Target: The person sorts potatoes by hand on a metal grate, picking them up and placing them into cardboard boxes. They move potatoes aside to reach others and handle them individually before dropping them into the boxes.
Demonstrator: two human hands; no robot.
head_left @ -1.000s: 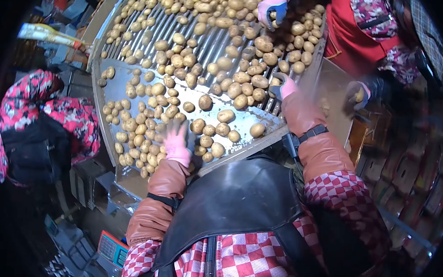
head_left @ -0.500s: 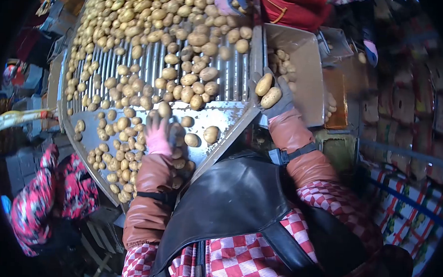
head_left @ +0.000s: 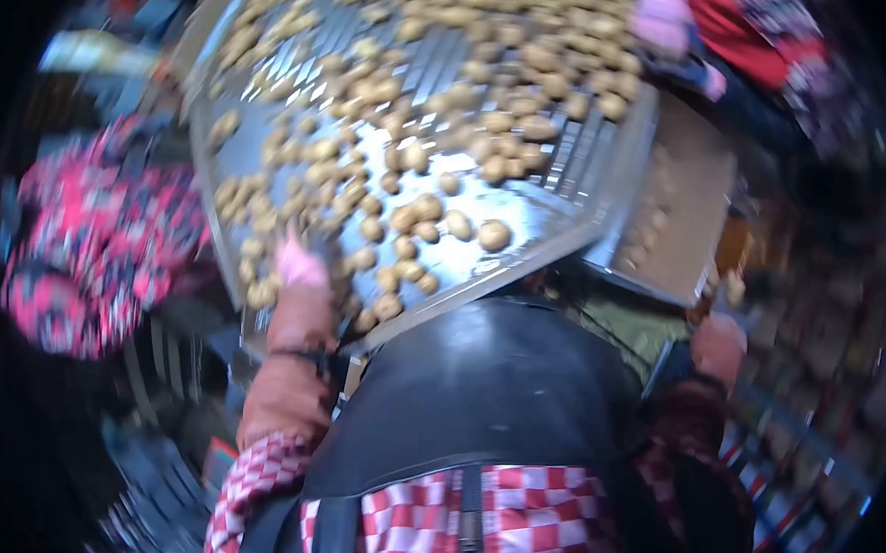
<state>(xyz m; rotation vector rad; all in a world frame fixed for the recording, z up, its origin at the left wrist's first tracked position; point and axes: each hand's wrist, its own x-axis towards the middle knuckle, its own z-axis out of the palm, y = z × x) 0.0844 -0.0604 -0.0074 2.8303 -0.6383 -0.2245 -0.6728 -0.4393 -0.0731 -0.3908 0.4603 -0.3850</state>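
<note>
My left hand, in a pink and grey glove, reaches among the potatoes at the lower left of the metal sorting table. Its fingers are smeared by motion, and their grip cannot be made out. Over on the right, my right sleeve extends past the cardboard box. The right hand itself is too blurred and dark to make out. Two light potatoes show just beyond the cuff.
Another person's pink-gloved hand is at the table's upper right corner. At the left stands a co-worker in a pink patterned jacket. A green container sits below the box. Patterned cartons are at the lower right.
The view has swung, shifting the table rightward. My right hand, which held two potatoes over the table's right edge, has moved right and down past the box. My left hand remains among the potatoes.
</note>
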